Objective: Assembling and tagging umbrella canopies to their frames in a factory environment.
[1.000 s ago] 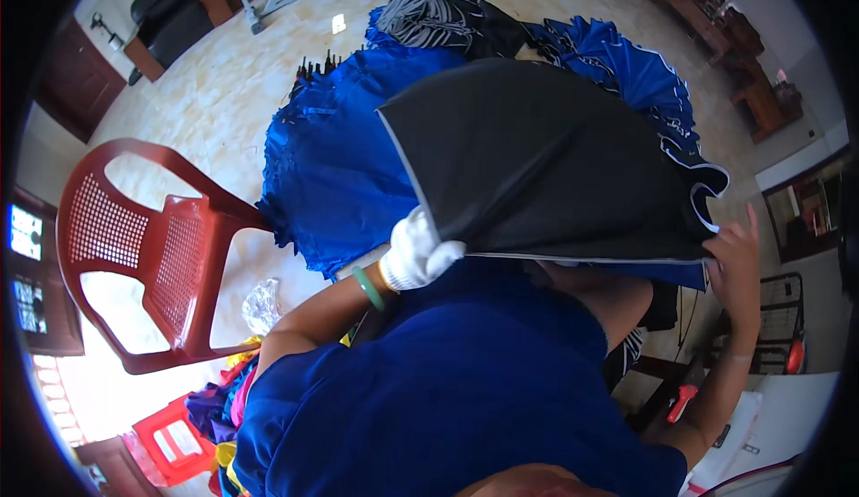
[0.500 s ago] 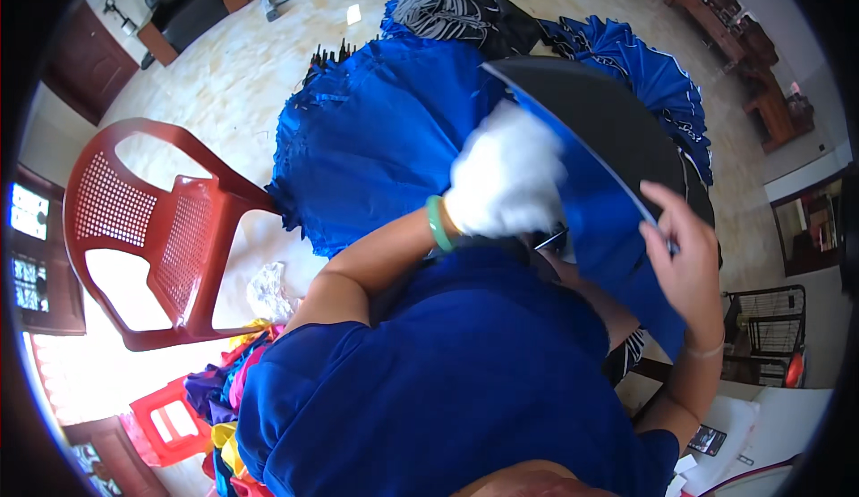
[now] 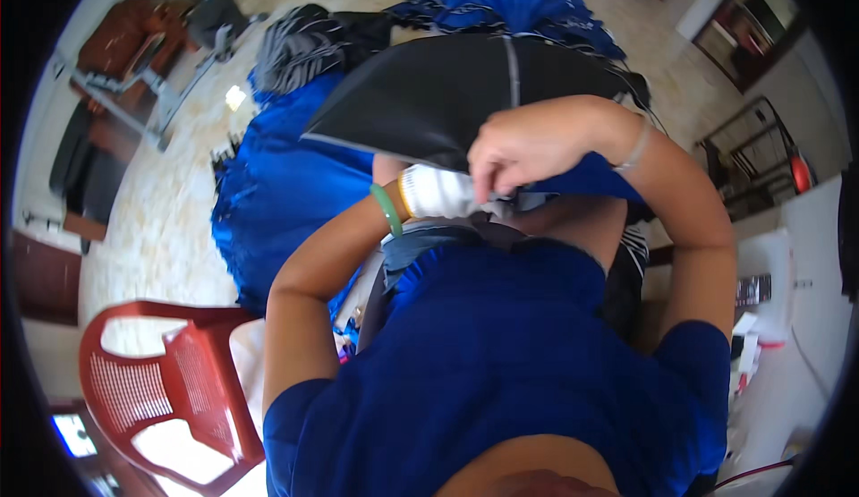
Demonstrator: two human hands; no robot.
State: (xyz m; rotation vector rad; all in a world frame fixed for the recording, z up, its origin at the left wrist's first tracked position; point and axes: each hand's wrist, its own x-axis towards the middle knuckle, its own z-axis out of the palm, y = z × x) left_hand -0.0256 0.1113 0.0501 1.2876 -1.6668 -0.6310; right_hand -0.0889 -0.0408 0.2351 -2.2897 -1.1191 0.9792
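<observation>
Across my lap and beyond my hands spreads an umbrella canopy [image 3: 420, 85], black on the side facing me, with a pale edge and a grey seam. Some of its blue side shows past my right wrist. My left hand [image 3: 440, 195], in a white knit glove, is low at the canopy's near edge; its fingers are hidden behind my right hand. My bare right hand [image 3: 523, 152] reaches across from the right, fingers curled down and closed beside the glove. Whatever lies between those fingers is too small and blurred to make out.
A heap of blue umbrella fabric [image 3: 277, 184] lies left of my knees. Beyond are a grey-striped black bundle [image 3: 304, 54] and more frilled blue fabric [image 3: 510, 0]. A red plastic chair [image 3: 192, 372] stands at left, a black wire rack [image 3: 743, 152] at right.
My view has swung to the right. The canopy has gone from raised on edge to lying across my lap. My right hand has left its rim and come in beside the gloved left hand.
</observation>
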